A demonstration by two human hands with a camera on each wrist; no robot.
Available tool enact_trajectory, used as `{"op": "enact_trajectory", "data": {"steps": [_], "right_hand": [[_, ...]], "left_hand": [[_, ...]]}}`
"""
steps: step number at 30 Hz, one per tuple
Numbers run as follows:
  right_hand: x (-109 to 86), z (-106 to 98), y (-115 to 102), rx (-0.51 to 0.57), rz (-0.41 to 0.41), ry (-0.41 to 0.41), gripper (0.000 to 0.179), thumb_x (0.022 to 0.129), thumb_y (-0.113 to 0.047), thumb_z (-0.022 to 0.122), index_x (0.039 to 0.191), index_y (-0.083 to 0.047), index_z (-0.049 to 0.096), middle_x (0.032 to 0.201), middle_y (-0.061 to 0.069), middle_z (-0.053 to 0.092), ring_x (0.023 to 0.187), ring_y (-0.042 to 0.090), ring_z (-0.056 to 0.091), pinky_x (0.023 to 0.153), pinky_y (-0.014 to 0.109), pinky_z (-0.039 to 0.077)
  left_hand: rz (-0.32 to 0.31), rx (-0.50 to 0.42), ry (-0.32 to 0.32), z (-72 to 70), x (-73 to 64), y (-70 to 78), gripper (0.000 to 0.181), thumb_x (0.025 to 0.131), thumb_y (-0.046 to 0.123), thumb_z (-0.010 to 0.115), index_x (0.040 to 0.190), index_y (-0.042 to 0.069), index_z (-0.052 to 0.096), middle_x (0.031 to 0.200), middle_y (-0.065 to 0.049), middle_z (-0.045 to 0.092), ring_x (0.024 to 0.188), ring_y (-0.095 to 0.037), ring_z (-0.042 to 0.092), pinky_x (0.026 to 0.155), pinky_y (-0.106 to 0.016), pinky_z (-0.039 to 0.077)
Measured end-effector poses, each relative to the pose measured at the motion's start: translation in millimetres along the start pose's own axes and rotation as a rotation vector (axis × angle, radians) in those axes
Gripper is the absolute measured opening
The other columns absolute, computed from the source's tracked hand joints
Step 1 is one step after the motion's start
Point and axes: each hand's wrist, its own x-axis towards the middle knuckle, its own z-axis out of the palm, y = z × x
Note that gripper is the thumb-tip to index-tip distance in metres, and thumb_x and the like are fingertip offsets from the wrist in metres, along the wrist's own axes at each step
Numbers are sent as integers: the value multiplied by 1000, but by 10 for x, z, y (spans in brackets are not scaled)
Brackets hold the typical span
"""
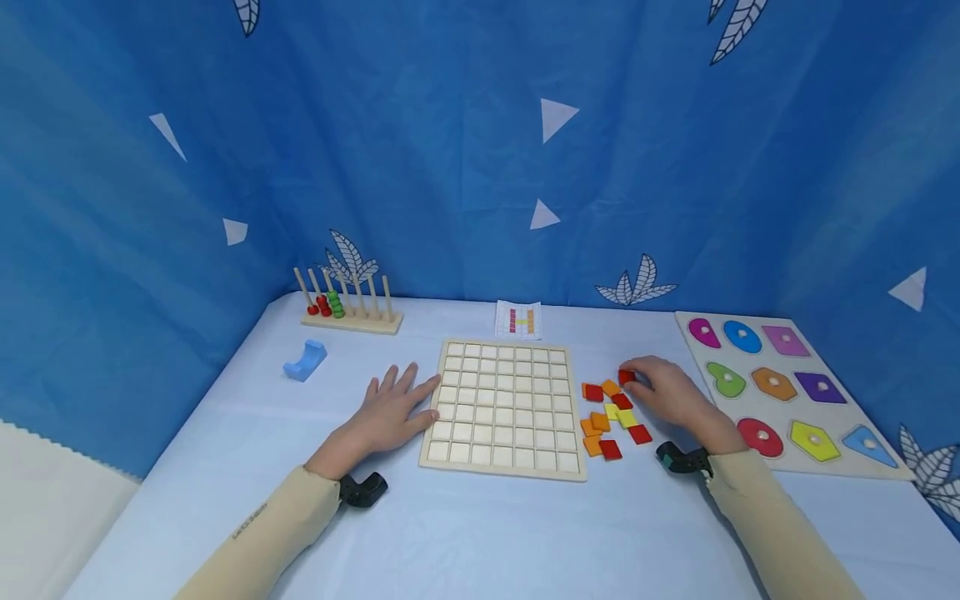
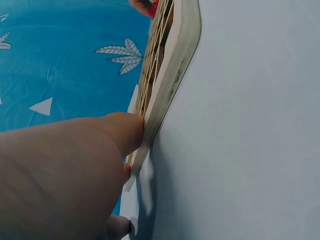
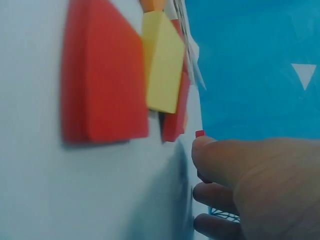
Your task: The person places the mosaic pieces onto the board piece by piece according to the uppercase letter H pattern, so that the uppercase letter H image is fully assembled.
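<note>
A square wooden grid board lies flat in the middle of the table. My left hand rests with fingers spread at its left edge; in the left wrist view the thumb touches the board's side. To the right of the board is a loose group of red, orange and yellow square tiles, among them a red tile and a yellow tile. At the far end of that group my right hand pinches a red tile between thumb and fingers.
Behind the board lies a printed pattern card. A wooden peg stand with beads and a light blue curved block are at the back left. At the right lies a shape puzzle board. A blue curtain hangs behind the table.
</note>
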Motion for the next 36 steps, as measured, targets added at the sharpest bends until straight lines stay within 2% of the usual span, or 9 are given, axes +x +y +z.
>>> {"op": "enact_trajectory", "data": {"steps": [12,25,36], "right_hand": [[2,-88,-67,-4,-10,46,39,94,-8,72,130,4,65,120,24,67,112,40,62,95,55,56],[31,-91,-139,-7,5,28,39,93,-10,74,129,2,66,114,20,68,105,33,62,91,50,58],[157,-28,-336,-33,-40,8,37,94,-15,73,129,-3,68,113,16,66,101,28,61,91,48,59]], "left_hand": [[3,4,2,-41,-3,-22,64,104,44,53,160,19,35,168,-27,18,154,-57,8,118,-77,7],[-4,-13,-4,-29,11,-17,64,104,44,52,160,19,36,168,-28,18,154,-57,7,119,-76,6],[-4,-6,-5,2,-6,-5,64,104,45,52,160,19,35,168,-27,18,154,-56,8,119,-76,7]]}}
